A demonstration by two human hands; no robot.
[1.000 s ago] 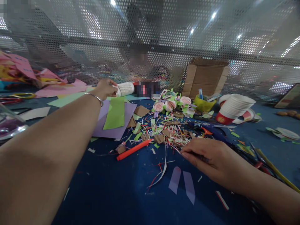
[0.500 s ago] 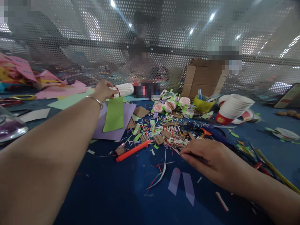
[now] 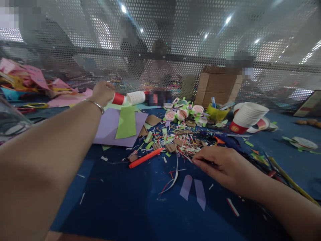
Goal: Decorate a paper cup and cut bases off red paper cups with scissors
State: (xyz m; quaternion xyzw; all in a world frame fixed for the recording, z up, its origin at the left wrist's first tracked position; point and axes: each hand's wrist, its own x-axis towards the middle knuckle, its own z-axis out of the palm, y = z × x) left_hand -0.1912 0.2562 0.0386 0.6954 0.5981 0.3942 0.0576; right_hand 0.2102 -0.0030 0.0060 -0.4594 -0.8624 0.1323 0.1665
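Note:
At the back left, my left hand [image 3: 104, 92] is closed on a red paper cup [image 3: 118, 98], lying on its side with its white rim to the right. Just right of it lies a stack of white paper cups [image 3: 136, 98], also sideways. My right hand [image 3: 220, 164] rests at the near edge of a heap of paper scraps [image 3: 185, 142], thumb and forefinger pressed together. Whatever is between those fingertips, if anything, is hidden. Two purple paper strips [image 3: 186, 188] lie just left of and below that hand, and an orange-red marker [image 3: 146, 158] lies further left.
Purple paper [image 3: 107, 127] and a green sheet [image 3: 126, 122] lie by my left forearm. At the right stand a tilted cup stack [image 3: 249, 117], a yellow bowl [image 3: 217, 112] and a cardboard box [image 3: 217, 87]. A perforated metal screen [image 3: 180, 43] closes off the back.
My left hand has drawn back to the left, and the red paper cup has come away from the end of the stack. The right hand stays almost where it was.

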